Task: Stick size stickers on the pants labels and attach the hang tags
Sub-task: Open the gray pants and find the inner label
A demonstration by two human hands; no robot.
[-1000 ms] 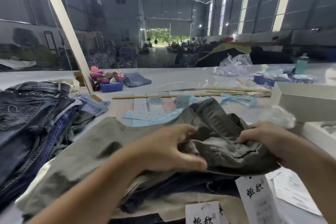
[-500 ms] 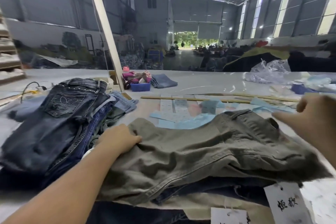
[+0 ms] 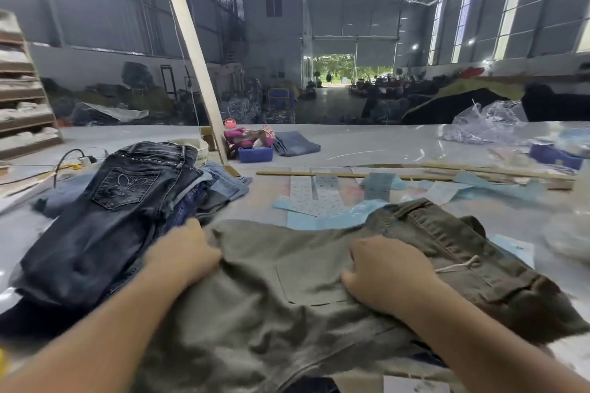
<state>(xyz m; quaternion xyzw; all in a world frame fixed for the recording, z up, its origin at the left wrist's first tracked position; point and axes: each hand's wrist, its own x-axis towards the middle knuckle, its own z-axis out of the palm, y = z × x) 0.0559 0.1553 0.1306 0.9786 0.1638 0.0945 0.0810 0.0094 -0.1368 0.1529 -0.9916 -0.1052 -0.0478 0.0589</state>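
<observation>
While gripped in bunched cloth by left hand [image 3: 183, 254] and right hand [image 3: 381, 276], olive pants [image 3: 287, 306] atop the pile, seemingly for shifting toward denim stack [image 3: 105, 220].

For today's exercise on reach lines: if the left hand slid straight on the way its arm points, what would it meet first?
The left hand points up and away to the right across the olive pants. It would probably meet the blue sticker sheets first, just past the pants' far edge, though depth is unclear.
</observation>
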